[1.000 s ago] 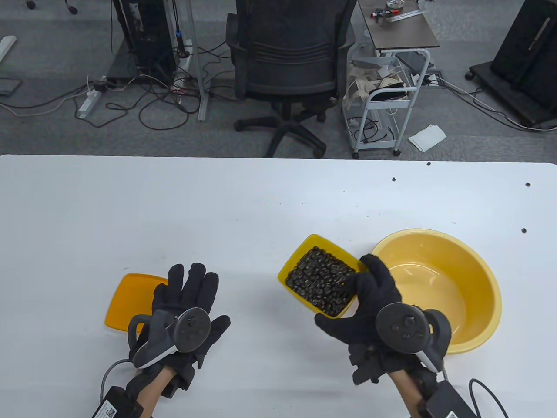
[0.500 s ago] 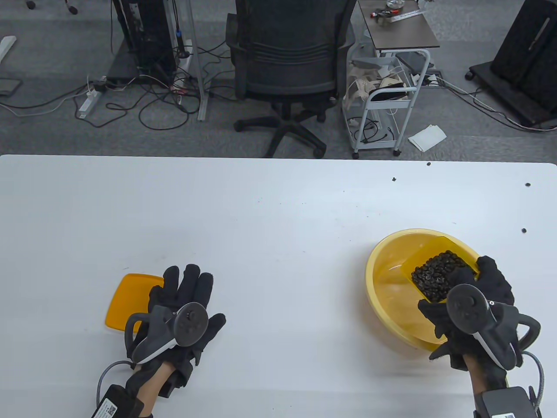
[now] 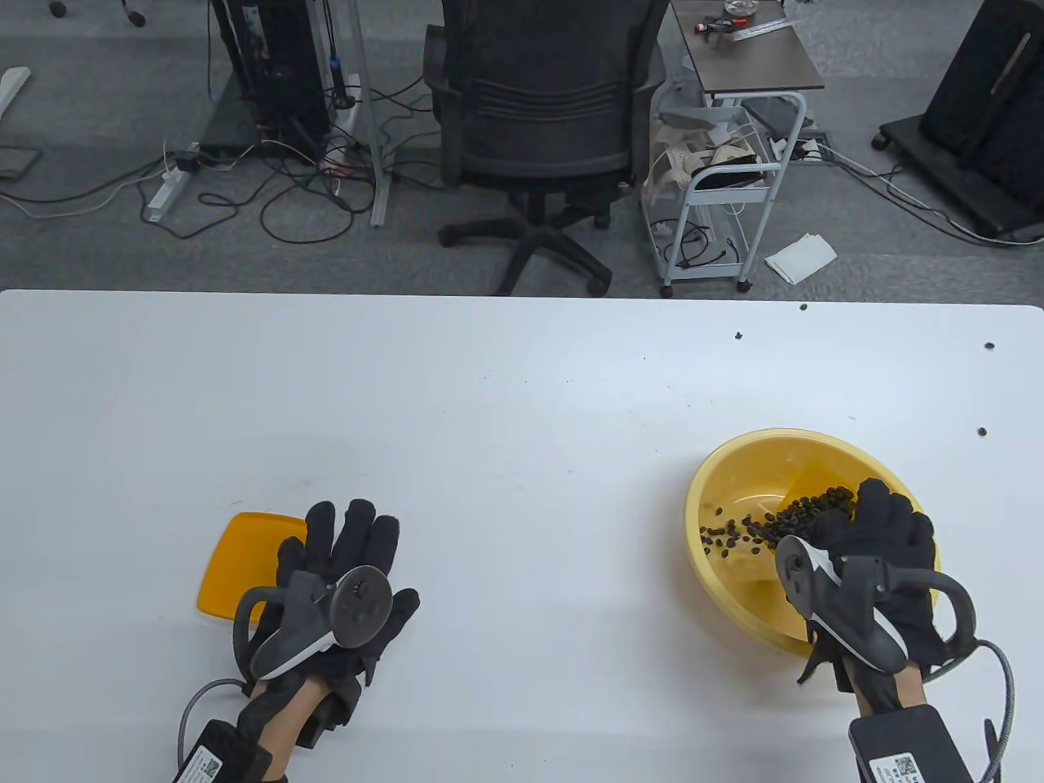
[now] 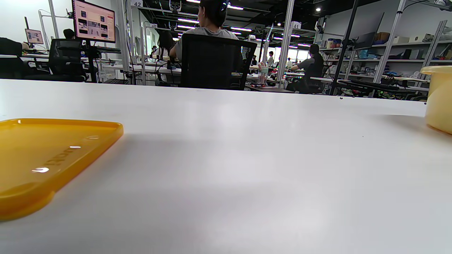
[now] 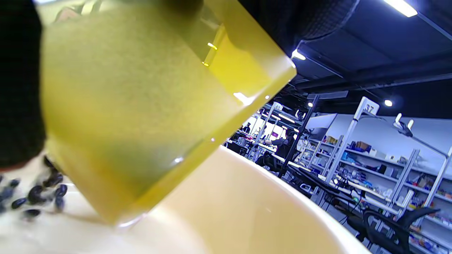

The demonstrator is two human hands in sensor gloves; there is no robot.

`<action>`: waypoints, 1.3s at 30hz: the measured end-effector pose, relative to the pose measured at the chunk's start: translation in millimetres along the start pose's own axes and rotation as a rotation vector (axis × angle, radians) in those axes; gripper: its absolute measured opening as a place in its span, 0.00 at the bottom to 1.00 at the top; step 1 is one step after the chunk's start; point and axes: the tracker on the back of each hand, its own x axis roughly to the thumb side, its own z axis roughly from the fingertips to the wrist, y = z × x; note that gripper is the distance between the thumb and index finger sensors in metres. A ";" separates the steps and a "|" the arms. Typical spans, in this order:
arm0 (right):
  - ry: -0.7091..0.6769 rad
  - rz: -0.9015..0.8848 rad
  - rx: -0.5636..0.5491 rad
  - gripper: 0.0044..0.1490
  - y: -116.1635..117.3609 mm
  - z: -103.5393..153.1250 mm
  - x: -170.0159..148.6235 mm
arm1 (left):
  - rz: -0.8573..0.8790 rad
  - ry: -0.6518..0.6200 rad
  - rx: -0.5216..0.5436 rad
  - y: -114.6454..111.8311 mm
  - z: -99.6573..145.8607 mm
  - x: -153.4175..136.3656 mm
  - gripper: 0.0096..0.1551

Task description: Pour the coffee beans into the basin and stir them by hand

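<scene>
Pour half done, stirring not begun.
The right hand [image 3: 885, 542] grips the tilted box [image 5: 141, 106] over the basin [image 3: 718, 481]; beans [image 3: 758, 526] spill in; the left hand [image 3: 347, 571] lies spread beside the lid [image 3: 236, 555].

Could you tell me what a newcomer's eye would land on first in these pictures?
Dark coffee beans spilling into the round yellow plastic basin at the table's right, tipped from a square yellow container gripped by the black-gloved right hand. At left, the left hand rests beside a flat orange lid.
</scene>
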 end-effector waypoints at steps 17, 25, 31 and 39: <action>-0.079 0.192 -0.009 0.49 -8.9 -3.5 19.7 | 0.005 0.001 -0.015 -1.0 0.1 -1.1 0.52; -0.172 0.335 -0.049 0.48 -12.3 2.7 33.9 | 0.000 0.004 -0.019 -0.9 0.4 -0.9 0.53; -0.237 0.444 -0.086 0.48 -14.2 5.7 49.8 | -0.008 0.005 -0.029 -2.2 0.6 0.4 0.53; -0.282 0.572 -0.118 0.47 -19.7 5.6 62.9 | -0.006 0.006 -0.031 -2.2 0.8 -0.2 0.53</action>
